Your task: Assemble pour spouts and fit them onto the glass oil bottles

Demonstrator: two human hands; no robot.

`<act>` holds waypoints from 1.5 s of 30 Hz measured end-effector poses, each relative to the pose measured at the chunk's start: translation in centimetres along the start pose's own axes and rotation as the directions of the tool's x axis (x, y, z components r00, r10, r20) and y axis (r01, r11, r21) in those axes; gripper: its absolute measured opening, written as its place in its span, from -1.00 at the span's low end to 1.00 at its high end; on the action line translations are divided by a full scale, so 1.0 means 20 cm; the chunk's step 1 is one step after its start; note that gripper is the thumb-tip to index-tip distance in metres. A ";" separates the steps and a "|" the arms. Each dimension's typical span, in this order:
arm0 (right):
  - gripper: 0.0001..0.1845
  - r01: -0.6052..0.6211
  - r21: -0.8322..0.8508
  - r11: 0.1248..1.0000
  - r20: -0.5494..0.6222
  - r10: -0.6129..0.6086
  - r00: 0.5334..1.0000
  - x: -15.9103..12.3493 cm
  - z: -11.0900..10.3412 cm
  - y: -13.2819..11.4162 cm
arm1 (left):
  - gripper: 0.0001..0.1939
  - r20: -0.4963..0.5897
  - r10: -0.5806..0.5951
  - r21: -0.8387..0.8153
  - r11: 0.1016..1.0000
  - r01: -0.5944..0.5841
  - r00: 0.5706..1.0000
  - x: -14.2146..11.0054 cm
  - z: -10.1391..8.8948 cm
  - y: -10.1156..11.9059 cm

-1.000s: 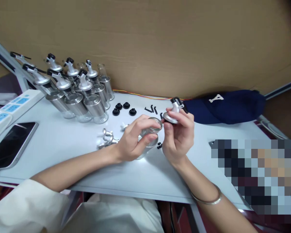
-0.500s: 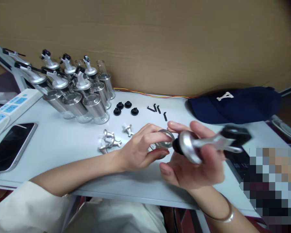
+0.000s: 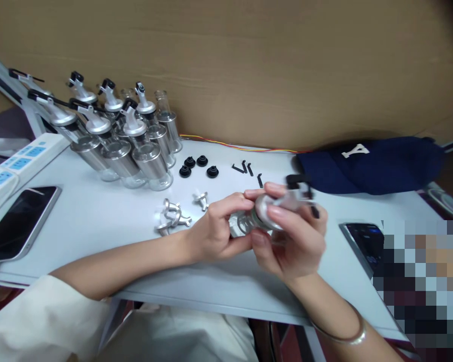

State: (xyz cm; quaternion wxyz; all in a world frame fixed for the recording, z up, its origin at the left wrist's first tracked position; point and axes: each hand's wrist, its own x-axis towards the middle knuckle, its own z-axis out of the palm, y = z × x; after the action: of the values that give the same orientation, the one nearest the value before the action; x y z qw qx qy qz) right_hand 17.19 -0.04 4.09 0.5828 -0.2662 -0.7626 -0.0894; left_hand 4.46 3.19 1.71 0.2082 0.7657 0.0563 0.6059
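Observation:
My left hand (image 3: 217,229) is closed around a small clear glass bottle (image 3: 241,224) lying just above the white table (image 3: 98,216). My right hand (image 3: 292,236) grips a silver spout cap (image 3: 275,203) with a black lever and holds it against the bottle's mouth. The cap is blurred by motion. Loose silver spout parts (image 3: 171,217) lie just left of my left hand. Three black rubber stoppers (image 3: 197,166) and several small black levers (image 3: 246,170) lie behind the hands.
A cluster of finished bottles (image 3: 124,141) with spout caps stands at the back left. A power strip (image 3: 15,163) and a phone (image 3: 17,221) lie at the left edge. A navy cap (image 3: 373,163) rests at the back right, a second phone (image 3: 362,240) beside it.
My right hand swung the spout cap out to the right and toward me, then brought it back against the bottle's mouth. My left hand kept hold of the bottle.

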 end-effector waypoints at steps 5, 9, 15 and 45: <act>-0.67 -0.008 -0.105 0.994 0.002 0.008 1.000 0.00 0.00 -0.01 | -0.39 0.084 0.055 0.066 0.996 -0.061 0.995 0.02 -0.02 0.00; -0.58 -0.011 -0.118 0.993 -0.035 0.007 0.999 -0.01 0.00 -0.01 | -0.38 0.062 0.050 0.118 0.991 -0.058 0.997 0.03 -0.03 0.00; -0.51 -0.074 -0.057 0.996 -0.069 0.070 0.995 -0.02 0.01 0.00 | -0.37 0.041 0.032 0.078 0.996 -0.036 0.999 0.04 -0.04 0.01; -0.77 0.090 0.197 0.976 -0.193 -0.051 0.980 -0.01 0.09 0.02 | -0.72 0.223 -0.059 0.009 0.998 0.059 0.973 0.04 -0.09 0.03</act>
State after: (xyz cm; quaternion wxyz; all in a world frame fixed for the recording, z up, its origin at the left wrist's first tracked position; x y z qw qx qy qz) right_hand 15.91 1.04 3.23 0.6726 -0.1677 -0.7186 -0.0558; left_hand 2.78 3.38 3.10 0.2301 0.8271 0.0559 0.5098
